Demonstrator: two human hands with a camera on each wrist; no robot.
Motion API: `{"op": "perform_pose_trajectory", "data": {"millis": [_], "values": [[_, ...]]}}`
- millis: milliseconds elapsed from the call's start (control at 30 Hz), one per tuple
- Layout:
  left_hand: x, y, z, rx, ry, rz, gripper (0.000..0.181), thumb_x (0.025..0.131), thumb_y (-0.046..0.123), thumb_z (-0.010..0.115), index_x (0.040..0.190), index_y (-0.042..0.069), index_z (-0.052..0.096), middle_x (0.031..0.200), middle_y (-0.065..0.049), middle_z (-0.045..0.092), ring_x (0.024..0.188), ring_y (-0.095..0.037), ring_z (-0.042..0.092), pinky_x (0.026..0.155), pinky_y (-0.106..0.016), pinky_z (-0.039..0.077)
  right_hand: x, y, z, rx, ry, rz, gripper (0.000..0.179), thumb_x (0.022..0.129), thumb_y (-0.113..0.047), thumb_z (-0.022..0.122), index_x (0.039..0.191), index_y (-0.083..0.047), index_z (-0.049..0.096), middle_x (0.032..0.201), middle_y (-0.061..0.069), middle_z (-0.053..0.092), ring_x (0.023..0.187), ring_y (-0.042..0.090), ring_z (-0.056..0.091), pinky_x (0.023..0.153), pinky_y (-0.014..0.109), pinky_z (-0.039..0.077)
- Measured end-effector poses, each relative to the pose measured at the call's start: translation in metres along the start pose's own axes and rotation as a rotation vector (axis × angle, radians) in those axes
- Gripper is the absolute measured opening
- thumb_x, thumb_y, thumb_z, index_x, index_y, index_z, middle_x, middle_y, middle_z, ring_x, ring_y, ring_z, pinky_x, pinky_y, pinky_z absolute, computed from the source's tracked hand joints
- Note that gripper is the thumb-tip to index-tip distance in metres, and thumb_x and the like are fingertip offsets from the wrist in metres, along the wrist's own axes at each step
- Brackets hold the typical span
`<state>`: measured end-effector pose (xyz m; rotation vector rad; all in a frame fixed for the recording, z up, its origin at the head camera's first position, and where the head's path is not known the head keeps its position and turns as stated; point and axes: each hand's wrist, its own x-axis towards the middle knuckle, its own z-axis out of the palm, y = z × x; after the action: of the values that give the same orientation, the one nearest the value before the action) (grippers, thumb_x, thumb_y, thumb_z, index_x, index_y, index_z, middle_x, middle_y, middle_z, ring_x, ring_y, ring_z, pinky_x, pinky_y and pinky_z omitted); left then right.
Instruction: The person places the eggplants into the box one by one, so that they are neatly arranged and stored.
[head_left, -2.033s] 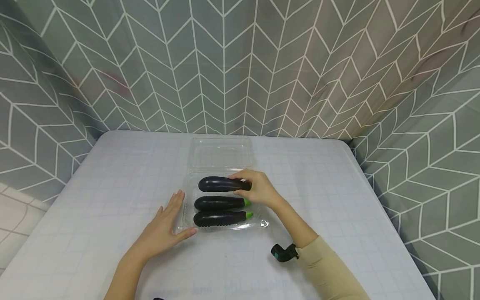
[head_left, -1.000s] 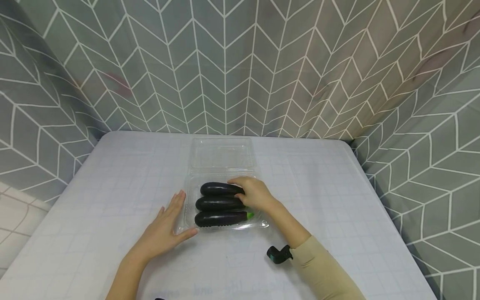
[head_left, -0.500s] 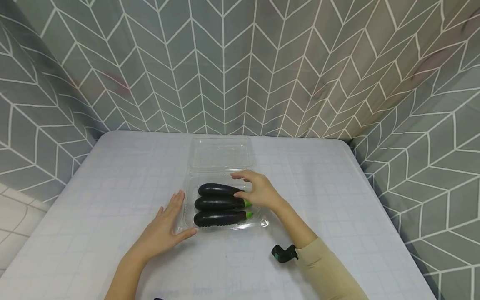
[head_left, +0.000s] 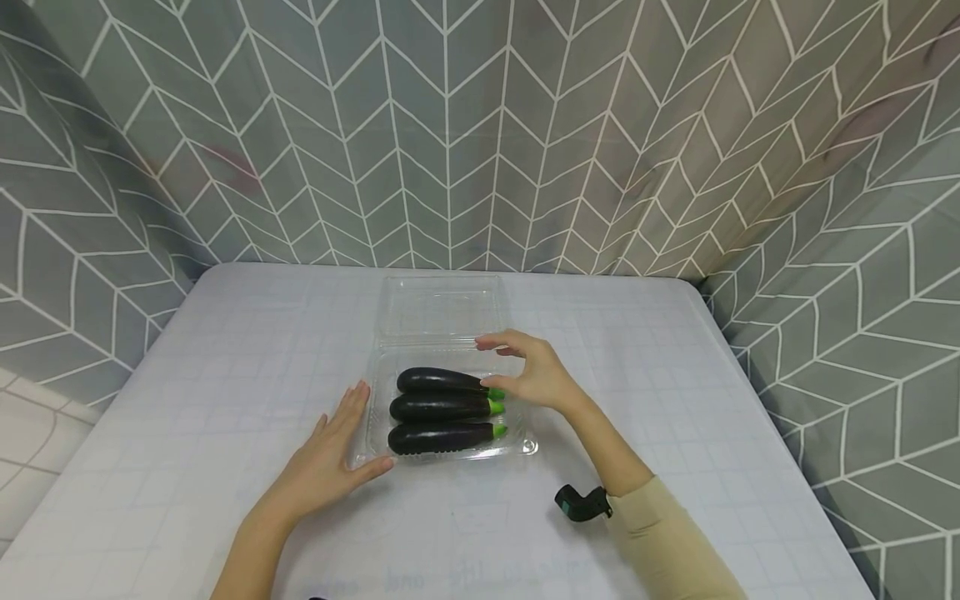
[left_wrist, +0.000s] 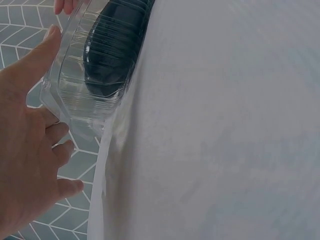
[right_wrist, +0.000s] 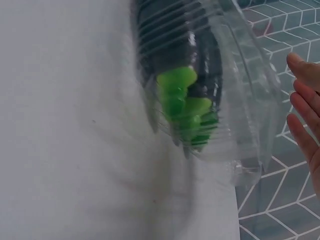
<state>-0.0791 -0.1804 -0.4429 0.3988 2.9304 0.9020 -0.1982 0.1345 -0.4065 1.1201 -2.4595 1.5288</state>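
Three dark eggplants with green stem ends lie side by side in a clear plastic clamshell container (head_left: 380, 367): the back eggplant (head_left: 438, 380), the middle eggplant (head_left: 438, 407) and the front eggplant (head_left: 438, 437). Against the container's left side rests my left hand (head_left: 322, 462), fingers extended and thumb at the front left corner. My right hand (head_left: 536, 371) hovers at the back right of the container with nothing in its grasp, its thumb near the back eggplant's stem. In the right wrist view, its fingers (right_wrist: 305, 110) are apart from the container wall.
The container's clear lid (head_left: 442, 308) lies folded back towards the table's far edge. A white cloth (head_left: 262, 333) covers the table. Behind hangs a grey curtain (head_left: 450, 133) with white lines. A black device (head_left: 581, 503) sits by the right sleeve.
The right hand has set the back eggplant down, let it go and drawn off to the right. That eggplant now lies nearer the middle one. My left hand has stayed put.
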Motion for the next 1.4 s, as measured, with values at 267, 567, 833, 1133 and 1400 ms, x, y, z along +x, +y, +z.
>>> {"op": "perform_pose_trajectory", "data": {"millis": [267,567,833,1133,1400], "values": [[0.0,0.0,0.0,0.002,-0.001,-0.004,0.109,0.081,0.056,0.07,0.155,0.009,0.007,0.16,-0.014,0.01,0.146,-0.033,0.011,0.112,-0.062,0.012,0.003,-0.028,-0.022,0.011,0.022,0.019,0.053,0.073,0.007,0.079,0.122,0.007,0.059,0.121,0.023,0.061,0.113,0.032,0.058,0.097,0.048,0.047],[-0.001,0.0,0.0,0.001,0.001,-0.007,0.109,0.08,0.057,0.07,0.155,0.01,0.006,0.16,-0.013,0.01,0.146,-0.033,0.011,0.112,-0.062,0.012,0.005,-0.04,-0.04,-0.025,0.024,0.024,0.052,0.073,0.007,0.079,0.121,0.01,0.059,0.12,0.022,0.062,0.112,0.031,0.059,0.096,0.043,0.049],[-0.002,-0.001,0.001,-0.003,0.006,-0.008,0.109,0.08,0.056,0.07,0.156,0.011,0.006,0.16,-0.012,0.01,0.146,-0.033,0.011,0.112,-0.062,0.012,0.008,-0.037,-0.05,-0.051,0.027,0.036,0.052,0.074,0.006,0.079,0.121,0.009,0.059,0.12,0.02,0.063,0.113,0.032,0.059,0.095,0.046,0.049],[-0.002,0.001,-0.001,-0.013,0.0,-0.011,0.108,0.081,0.055,0.07,0.156,0.01,0.007,0.16,-0.012,0.01,0.146,-0.033,0.011,0.112,-0.062,0.012,0.014,-0.027,-0.055,-0.025,0.042,0.076,0.05,0.075,0.006,0.079,0.121,0.01,0.059,0.122,0.022,0.062,0.115,0.035,0.057,0.097,0.049,0.047],[-0.001,0.0,0.0,-0.006,0.002,-0.007,0.108,0.081,0.055,0.07,0.156,0.01,0.007,0.16,-0.012,0.01,0.146,-0.033,0.012,0.112,-0.062,0.013,0.019,-0.012,-0.053,-0.02,0.05,0.122,0.05,0.076,0.005,0.078,0.122,0.01,0.058,0.123,0.023,0.061,0.115,0.036,0.057,0.098,0.05,0.046]]}}
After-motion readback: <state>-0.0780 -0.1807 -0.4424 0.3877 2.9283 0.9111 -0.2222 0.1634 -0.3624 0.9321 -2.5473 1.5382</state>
